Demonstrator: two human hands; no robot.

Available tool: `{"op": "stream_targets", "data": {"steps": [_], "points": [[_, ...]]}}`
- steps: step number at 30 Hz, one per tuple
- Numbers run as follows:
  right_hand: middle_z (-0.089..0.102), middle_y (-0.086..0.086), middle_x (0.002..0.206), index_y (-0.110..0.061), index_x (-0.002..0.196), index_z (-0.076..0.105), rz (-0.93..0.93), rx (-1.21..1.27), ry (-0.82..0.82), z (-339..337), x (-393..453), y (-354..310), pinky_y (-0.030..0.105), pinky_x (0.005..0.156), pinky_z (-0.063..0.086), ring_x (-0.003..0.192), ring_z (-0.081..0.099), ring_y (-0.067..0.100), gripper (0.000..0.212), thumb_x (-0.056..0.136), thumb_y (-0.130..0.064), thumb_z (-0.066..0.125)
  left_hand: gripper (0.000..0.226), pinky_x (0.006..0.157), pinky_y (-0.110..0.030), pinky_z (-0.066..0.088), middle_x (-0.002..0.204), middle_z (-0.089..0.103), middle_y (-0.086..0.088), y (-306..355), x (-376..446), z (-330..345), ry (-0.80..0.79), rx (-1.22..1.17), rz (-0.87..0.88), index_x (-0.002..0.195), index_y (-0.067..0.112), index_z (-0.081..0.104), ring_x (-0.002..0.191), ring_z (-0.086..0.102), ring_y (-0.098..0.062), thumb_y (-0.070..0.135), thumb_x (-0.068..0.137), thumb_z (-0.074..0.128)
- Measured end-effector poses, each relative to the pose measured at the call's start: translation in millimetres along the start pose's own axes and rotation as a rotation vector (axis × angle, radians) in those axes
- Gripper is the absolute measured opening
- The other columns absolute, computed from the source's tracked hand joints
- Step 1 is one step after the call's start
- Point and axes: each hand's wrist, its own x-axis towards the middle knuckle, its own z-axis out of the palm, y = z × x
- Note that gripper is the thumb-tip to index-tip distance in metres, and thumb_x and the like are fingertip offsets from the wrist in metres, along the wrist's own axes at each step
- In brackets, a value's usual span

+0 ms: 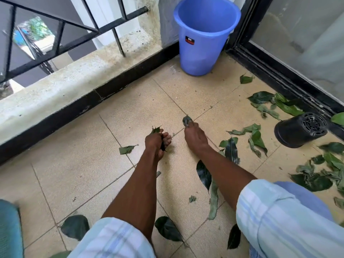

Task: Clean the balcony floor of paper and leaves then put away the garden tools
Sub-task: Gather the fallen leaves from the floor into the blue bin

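While the head view is the only one on offer, it shows enough: the left hand (155, 139) has its grip clamped on a small bunch of leaves (156, 129), green tips poking out above the knuckles, and the right hand (194, 135) reaches down to the floor (74, 174) with its fingertips pinching a small greyish leaf scrap (186, 120) where the tile joints cross.

Taking the blue bucket (204, 36) in the far corner as the landmark, both hands work well short of it, toward the camera. More fallen leaves (255, 135) lie scattered to the bucket's near right, thickest around a black plant pot (300, 130) tipped on its side beside the sliding door track (279, 79); a few dark ones (204, 174) lie nearer still, between and under the forearms.

As for handling, these leaves look light and limp, some curled and half dry, so they should crush into a fist without resistance (the driest may crumble into bits). Flat ones probably cling to the tile, so a fingernail under an edge or stem end seems the best place to lift; the curled ones can be taken anywhere. The left fist looks close to full and may soon want emptying. No paper or garden tools can be made out.
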Motion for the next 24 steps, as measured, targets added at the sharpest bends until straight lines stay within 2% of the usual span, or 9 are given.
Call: {"op": "stream_targets", "data": {"steps": [2,5,8,10,12,15,18,21,24], "points": [[0.053,0.014,0.126,-0.003,0.129,0.049,-0.038,0.031,0.089,6.5,-5.7,1.7,0.031,0.082,0.048,0.112,0.050,0.026,0.041,0.089,0.008,0.048,0.022,0.058,-0.032,0.061,0.091,0.060,-0.018,-2.2,-2.1,-2.6,-0.024,-0.049,-0.024,0.108,0.002,0.051,0.070,0.068,-0.026,-0.006,0.100,0.032],[0.065,0.012,0.105,-0.003,0.106,0.063,0.090,0.217,0.089,3.4,1.8,4.3,0.029,0.069,0.047,0.097,0.060,0.026,0.029,0.086,0.011,0.049,0.022,0.080,-0.043,0.059,0.099,0.061,-0.019,-4.8,-5.6,-8.2,-0.039,-0.078,-0.033,0.112,0.001,0.050,0.086,0.067,-0.032,-0.005,0.101,0.032],[0.071,0.007,0.086,-0.005,0.089,0.073,0.337,0.750,-0.003,-20.5,13.4,-12.1,0.021,0.062,0.048,0.077,0.067,0.017,0.014,0.082,0.004,0.065,0.025,0.068,-0.033,0.052,0.085,0.055,-0.010,0.0,-14.4,-18.2,-0.064,-0.117,-0.007,0.115,0.005,0.048,0.066,0.054,-0.018,-0.007,0.098,0.034],[0.070,0.006,0.082,-0.003,0.088,0.073,0.330,1.116,-0.150,-44.0,13.7,-35.8,0.021,0.061,0.051,0.070,0.066,0.013,0.012,0.079,0.004,0.070,0.023,0.057,-0.028,0.050,0.078,0.053,-0.007,5.3,-16.1,-28.6,-0.077,-0.165,-0.010,0.114,0.008,0.051,0.059,0.046,-0.013,-0.004,0.098,0.040],[0.070,0.010,0.081,-0.001,0.086,0.070,0.243,1.263,-0.307,-59.4,8.4,-62.8,0.025,0.061,0.056,0.071,0.067,0.016,0.012,0.077,0.007,0.070,0.012,0.062,-0.033,0.057,0.084,0.063,-0.012,12.9,-20.6,-40.4,-0.107,-0.193,-0.025,0.105,0.005,0.058,0.067,0.059,-0.018,0.010,0.099,0.049],[0.068,0.011,0.073,-0.007,0.072,0.066,0.170,1.194,-0.335,-62.3,0.3,-98.2,0.026,0.053,0.053,0.060,0.066,0.017,0.016,0.075,0.009,0.070,0.017,0.067,-0.037,0.060,0.079,0.069,-0.016,21.0,-28.6,-58.1,-0.112,-0.245,0.002,0.089,0.002,0.061,0.065,0.069,-0.023,0.014,0.098,0.054],[0.068,0.005,0.070,-0.015,0.063,0.063,0.097,1.018,-0.320,-52.4,-3.4,-123.1,0.026,0.061,0.054,0.060,0.065,0.015,0.024,0.071,0.003,0.077,0.013,0.055,-0.030,0.059,0.073,0.070,-0.014,20.6,-32.7,-78.6,-0.028,-0.224,0.056,0.085,0.003,0.061,0.058,0.068,-0.020,0.006,0.096,0.054],[0.070,0.005,0.075,-0.009,0.074,0.070,0.010,0.998,-0.368,-46.8,-4.0,-131.9,0.022,0.061,0.045,0.066,0.061,0.011,0.014,0.068,-0.006,0.082,0.014,0.050,-0.025,0.055,0.071,0.064,-0.015,20.8,-27.5,-103.2,0.190,-0.282,0.120,0.081,0.000,0.060,0.052,0.062,-0.018,-0.005,0.092,0.053],[0.068,0.009,0.090,-0.007,0.087,0.072,-0.104,0.849,-0.410,-37.0,-9.6,-123.0,0.021,0.061,0.041,0.078,0.058,0.012,0.022,0.069,-0.007,0.084,0.026,0.039,-0.021,0.049,0.060,0.056,-0.012,23.9,-25.7,-124.5,0.318,-0.433,0.104,0.074,0.002,0.053,0.041,0.055,-0.016,-0.006,0.097,0.042]]}}
